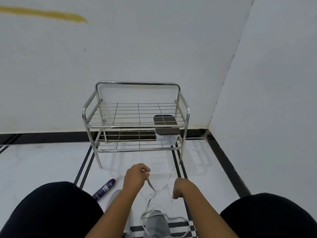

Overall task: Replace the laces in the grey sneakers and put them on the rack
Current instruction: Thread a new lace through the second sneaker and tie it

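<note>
Hands: left (135, 176) pinches lace (151, 186); right (178, 188) fisted.

The grey sneaker (157, 224) between the knees runs off the bottom edge, so its heel and most of its eyelets are out of sight. A second sneaker (114, 197) is largely covered by the left forearm. The right hand (178, 188) curls with its fingers turned away; whether it holds the lace (151, 186) cannot be told. The print on the dark purple can (104, 188) is too blurred to read.
</note>
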### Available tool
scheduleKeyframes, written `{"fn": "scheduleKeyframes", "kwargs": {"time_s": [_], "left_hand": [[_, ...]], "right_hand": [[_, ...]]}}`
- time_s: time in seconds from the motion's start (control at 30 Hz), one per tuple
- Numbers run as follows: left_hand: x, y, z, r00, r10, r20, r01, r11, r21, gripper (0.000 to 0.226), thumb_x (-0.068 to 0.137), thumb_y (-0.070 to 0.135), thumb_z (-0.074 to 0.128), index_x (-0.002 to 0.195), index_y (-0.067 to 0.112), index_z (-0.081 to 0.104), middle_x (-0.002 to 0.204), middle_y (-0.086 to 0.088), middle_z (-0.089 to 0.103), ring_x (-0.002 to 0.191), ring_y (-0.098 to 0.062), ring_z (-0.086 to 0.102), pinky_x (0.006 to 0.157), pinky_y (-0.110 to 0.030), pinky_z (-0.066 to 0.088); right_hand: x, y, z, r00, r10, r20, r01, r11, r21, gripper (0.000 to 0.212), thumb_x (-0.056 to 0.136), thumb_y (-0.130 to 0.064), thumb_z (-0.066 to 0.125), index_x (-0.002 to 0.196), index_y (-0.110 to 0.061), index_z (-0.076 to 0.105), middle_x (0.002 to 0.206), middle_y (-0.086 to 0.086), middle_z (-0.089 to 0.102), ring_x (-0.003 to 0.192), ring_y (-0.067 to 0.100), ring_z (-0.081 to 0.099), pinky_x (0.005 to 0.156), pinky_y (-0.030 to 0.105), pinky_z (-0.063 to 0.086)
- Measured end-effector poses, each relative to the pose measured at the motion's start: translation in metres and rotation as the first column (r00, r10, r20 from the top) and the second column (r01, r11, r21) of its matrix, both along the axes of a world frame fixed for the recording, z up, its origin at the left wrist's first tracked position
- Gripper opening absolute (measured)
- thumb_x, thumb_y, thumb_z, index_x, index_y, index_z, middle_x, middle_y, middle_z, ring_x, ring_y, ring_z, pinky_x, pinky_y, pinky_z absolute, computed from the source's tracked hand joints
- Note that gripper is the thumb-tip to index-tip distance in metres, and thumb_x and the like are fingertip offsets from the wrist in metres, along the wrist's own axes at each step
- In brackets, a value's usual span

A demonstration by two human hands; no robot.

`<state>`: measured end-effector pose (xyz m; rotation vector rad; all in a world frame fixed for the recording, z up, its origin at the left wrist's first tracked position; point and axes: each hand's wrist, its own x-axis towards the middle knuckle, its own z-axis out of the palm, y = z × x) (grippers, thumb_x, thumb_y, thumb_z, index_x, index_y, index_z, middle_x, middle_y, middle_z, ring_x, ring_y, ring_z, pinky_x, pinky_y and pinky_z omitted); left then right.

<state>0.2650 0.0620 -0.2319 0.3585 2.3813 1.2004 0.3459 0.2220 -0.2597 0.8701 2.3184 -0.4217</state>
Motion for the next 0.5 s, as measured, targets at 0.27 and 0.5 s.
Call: {"fn": "scheduleKeyframes", "kwargs": {"time_s": [0.27, 0.5], "left_hand": [[-0.041, -0.021, -0.048, 0.928, 0.288, -0.238, -0.327, 0.933, -0.149, 0.021, 0.095, 0.008, 0.043, 0.096, 0.014, 0.063, 0.092, -0.003, 0.064, 0.077, -0.020, 0.053, 0.064, -0.029, 0.036], [-0.073, -0.037, -0.048, 0.821, 0.536, -0.200, -0.543, 0.839, 0.019, 0.015, 0.096, 0.011, 0.048, 0.100, 0.013, 0.062, 0.096, -0.005, 0.066, 0.082, -0.024, 0.060, 0.069, -0.035, 0.046]], "right_hand": [[-0.004, -0.027, -0.102, 0.974, -0.110, -0.199, 0.092, 0.991, -0.095, 0.024, 0.088, -0.006, 0.047, 0.097, -0.006, 0.068, 0.103, 0.008, 0.068, 0.093, 0.021, 0.063, 0.075, 0.024, 0.048], [-0.023, -0.062, -0.162, 0.956, 0.138, -0.260, -0.158, 0.986, -0.059, 0.032, 0.094, -0.006, 0.046, 0.113, -0.017, 0.069, 0.116, 0.003, 0.058, 0.108, 0.020, 0.057, 0.088, 0.025, 0.045]]}}
